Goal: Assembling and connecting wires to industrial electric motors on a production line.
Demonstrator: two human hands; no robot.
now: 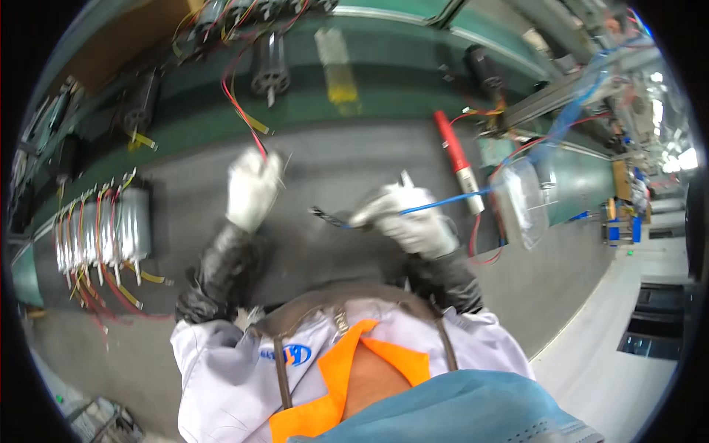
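Observation:
My left hand (252, 190), in a white glove, is closed on the ends of thin red and dark wires (240, 112). They lead up toward a dark cylindrical motor (270, 70) whose shaft points at me. My gloved right hand (410, 220) is closed round a thin blue cord (443, 201) with a dark, spiral-looking tip (327, 217) sticking out to the left. The blue cord runs off to the right. Just right of that hand lies a red-and-white pen-shaped tool (456, 151), apart from the fingers. Motion blurs both hands a little.
Several silver motors (103, 229) with coloured wires stand in a row at left on the dark work mat (325, 162). Other dark motors (484, 68) line the green far strip. A clear plastic box (521, 199) and a red wire loop (484, 258) sit at right.

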